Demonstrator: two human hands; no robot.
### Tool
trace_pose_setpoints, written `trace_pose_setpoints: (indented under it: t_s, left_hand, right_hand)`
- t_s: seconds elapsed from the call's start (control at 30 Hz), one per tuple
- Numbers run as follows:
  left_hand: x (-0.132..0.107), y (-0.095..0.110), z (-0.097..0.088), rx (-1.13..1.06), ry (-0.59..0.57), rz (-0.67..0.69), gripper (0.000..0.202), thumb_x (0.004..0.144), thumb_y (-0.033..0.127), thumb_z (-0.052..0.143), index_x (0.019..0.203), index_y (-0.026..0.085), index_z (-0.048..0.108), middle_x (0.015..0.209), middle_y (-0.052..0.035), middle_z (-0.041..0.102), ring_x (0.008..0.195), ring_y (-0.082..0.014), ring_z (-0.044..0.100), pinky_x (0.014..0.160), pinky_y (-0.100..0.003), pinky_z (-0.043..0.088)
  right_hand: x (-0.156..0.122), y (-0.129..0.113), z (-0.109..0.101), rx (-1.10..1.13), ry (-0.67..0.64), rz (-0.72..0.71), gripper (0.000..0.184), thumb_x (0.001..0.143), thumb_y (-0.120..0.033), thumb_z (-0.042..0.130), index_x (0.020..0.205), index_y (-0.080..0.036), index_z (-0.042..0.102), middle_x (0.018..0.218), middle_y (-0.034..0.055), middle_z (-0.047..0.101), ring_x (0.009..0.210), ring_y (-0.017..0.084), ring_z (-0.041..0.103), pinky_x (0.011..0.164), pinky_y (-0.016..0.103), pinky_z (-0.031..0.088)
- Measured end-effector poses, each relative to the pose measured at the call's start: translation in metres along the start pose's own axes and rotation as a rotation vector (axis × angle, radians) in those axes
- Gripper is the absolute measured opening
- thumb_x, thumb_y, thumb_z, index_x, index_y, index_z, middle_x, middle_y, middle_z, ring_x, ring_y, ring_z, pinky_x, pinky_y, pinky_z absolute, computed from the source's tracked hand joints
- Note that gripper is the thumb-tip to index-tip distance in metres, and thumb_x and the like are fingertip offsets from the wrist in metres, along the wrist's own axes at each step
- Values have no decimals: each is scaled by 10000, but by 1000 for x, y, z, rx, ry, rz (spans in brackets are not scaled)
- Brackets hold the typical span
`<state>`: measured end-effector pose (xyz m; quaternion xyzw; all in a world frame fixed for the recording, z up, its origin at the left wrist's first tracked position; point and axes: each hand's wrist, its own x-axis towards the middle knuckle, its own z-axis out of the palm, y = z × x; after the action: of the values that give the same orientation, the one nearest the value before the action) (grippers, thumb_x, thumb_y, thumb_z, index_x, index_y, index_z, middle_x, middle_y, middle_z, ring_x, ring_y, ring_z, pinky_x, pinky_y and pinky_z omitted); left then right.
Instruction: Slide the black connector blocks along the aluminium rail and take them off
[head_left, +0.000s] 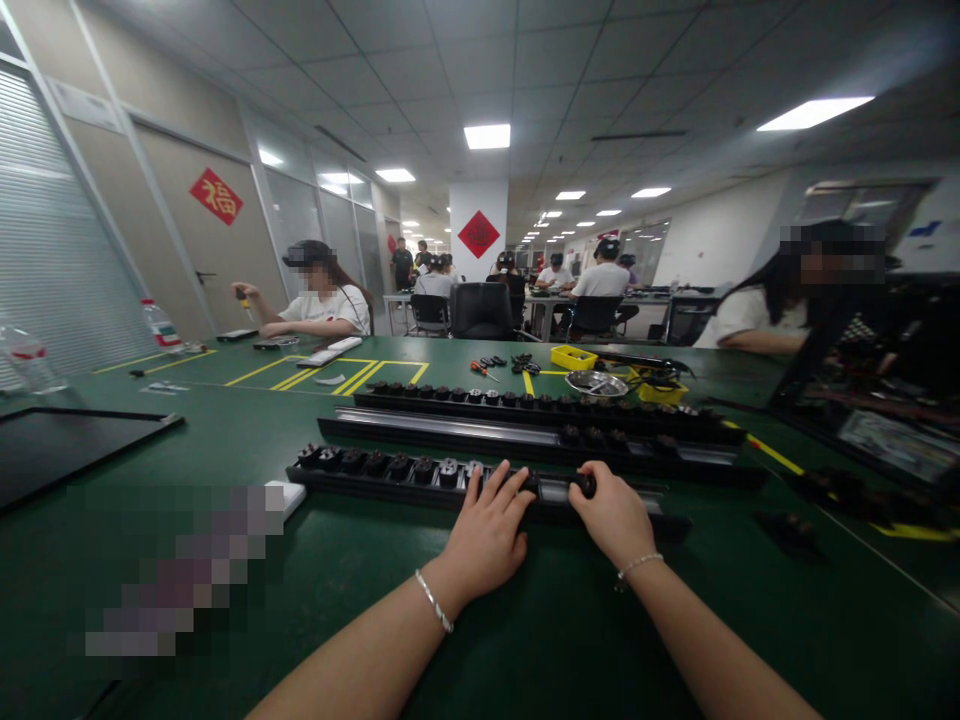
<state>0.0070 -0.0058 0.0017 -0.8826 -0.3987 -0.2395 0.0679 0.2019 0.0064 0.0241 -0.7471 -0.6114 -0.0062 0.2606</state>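
Observation:
Close to me lies a long black track (337, 484) with a row of small round black pieces, some with light tops, seated in its left part. My left hand (491, 525) rests over the middle of the row, its fingers stretched out and slightly apart on the pieces. At the track's right part, my right hand (619, 515) pinches a small round black piece (586, 485) between thumb and fingers. A bare silvery stretch of track shows between the hands. Behind stands a second black track (465, 428) with a few pieces at its right, then a third, fuller track (420, 396).
A metal dish (596, 384), yellow bins (574, 357) and an orange-handled screwdriver (484, 371) lie beyond the tracks. A black tray (75, 445) sits at left, near a blurred-out object (191, 570). Co-workers sit at far left and right.

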Motion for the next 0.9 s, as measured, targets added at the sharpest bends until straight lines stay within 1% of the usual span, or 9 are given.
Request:
trace_pose_setpoints:
  t_s: [0.13, 0.23, 0.57, 0.67, 0.8, 0.9]
  left_hand:
    - [0, 0, 0, 3, 1, 4, 451, 813, 298, 504, 1256, 239, 444, 1454, -27, 319, 1371, -246, 145, 1115, -543, 60]
    - [0, 0, 1, 14, 9, 3, 458, 802, 281, 516, 1253, 237, 448, 1449, -36, 329, 1371, -249, 145, 1114, -544, 59]
    - [0, 1, -1, 23, 4, 3, 457, 804, 278, 516, 1253, 243, 445, 1448, -33, 329, 1371, -246, 147, 1115, -543, 69]
    - [0, 0, -1, 27, -1, 0, 457, 810, 301, 513, 1258, 252, 440, 1449, -25, 328, 1370, -243, 151, 1114, -543, 70]
    - [-1, 0, 0, 24, 4, 5, 454, 811, 302, 515, 1256, 245, 447, 1450, -33, 325, 1370, -245, 151, 1116, -541, 62]
    - [-1, 0, -1, 18, 7, 6, 440, 820, 297, 500, 1253, 242, 446, 1456, -28, 315, 1373, -241, 140, 1116, -542, 60]
  right_hand:
    - [1, 2, -1, -21, 18, -16, 230, 756, -341, 480, 930, -215, 563, 851, 48, 631, 843, 208, 568, 741, 309, 371]
    - [1, 2, -1, -56, 32, -13, 245, 749, -345, 482, 936, -208, 564, 888, 60, 635, 885, 220, 564, 783, 328, 368]
    - [3, 3, -6, -101, -43, 56, 342, 765, -347, 441, 1049, -193, 554, 984, 93, 638, 955, 237, 561, 844, 371, 348]
    - [1, 5, -7, -110, -36, 64, 345, 760, -366, 438, 1034, -199, 566, 1003, 93, 632, 994, 247, 542, 876, 403, 331]
    - [0, 9, -7, -120, -4, 83, 338, 745, -409, 439, 979, -220, 593, 1049, 77, 617, 1078, 267, 488, 944, 466, 273]
    - [1, 11, -7, -121, -8, 95, 341, 741, -400, 436, 985, -224, 596, 1031, 73, 617, 1068, 264, 491, 957, 488, 256]
